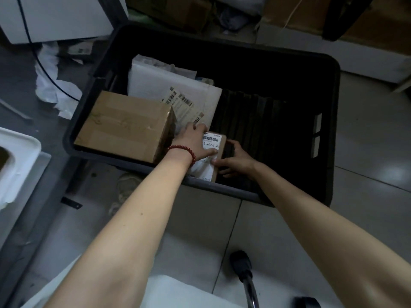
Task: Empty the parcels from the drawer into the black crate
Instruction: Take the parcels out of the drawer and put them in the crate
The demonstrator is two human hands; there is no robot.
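Note:
The black crate [331, 121] stands on the tiled floor ahead of me. Inside it, at the left, lies a large taped cardboard box [124, 125], with white padded mailers [169, 85] bearing barcode labels behind it. Both my hands reach into the crate's near side and hold a small brown parcel [214, 144] with a white shipping label. My left hand [193, 141], with a red bead bracelet on its wrist, grips the parcel's left side, thumb across the label. My right hand [235, 161] grips its right side. The crate's right half shows a bare ribbed bottom.
A white drawer or bin corner [20, 156] sits at the left edge. Crumpled white paper [53, 85] and a black cable lie on the floor at the far left. Cardboard boxes [184, 12] stand behind the crate. A black-tipped metal handle [244, 270] rises near my feet.

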